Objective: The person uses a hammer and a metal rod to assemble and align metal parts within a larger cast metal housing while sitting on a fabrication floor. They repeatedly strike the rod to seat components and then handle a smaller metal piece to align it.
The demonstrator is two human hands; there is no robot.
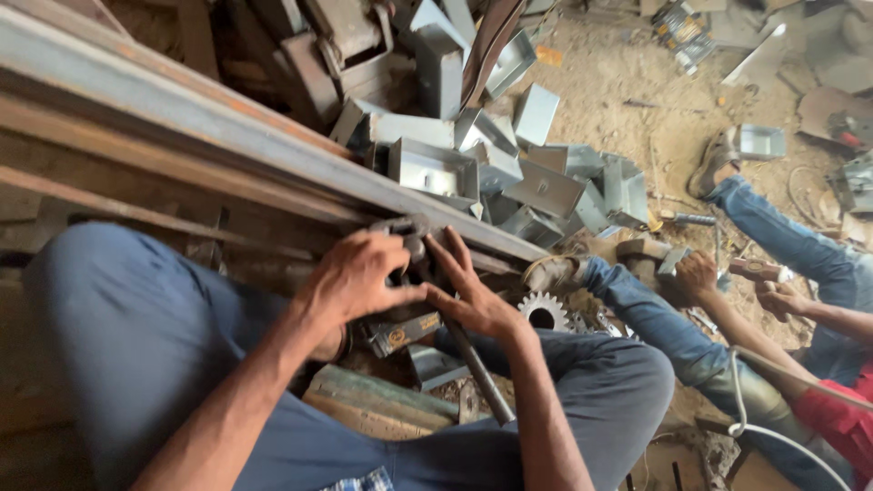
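My left hand (pixel 357 275) is closed around a dark metal clamp (pixel 406 227) that sits on the edge of long rusty steel bars (pixel 182 118). My right hand (pixel 473 293) rests with spread fingers against the same clamp, touching its screw. A grey steel rod (pixel 480 371) runs down from under the right hand between my knees. My legs in blue-grey trousers (pixel 118 336) frame the spot.
A heap of bent grey sheet-metal boxes (pixel 509 168) lies beyond the bars. A toothed gear (pixel 544 311) sits on the sandy ground. At the right another person in jeans (pixel 655 318) sits, their hands (pixel 698 275) working on a small part.
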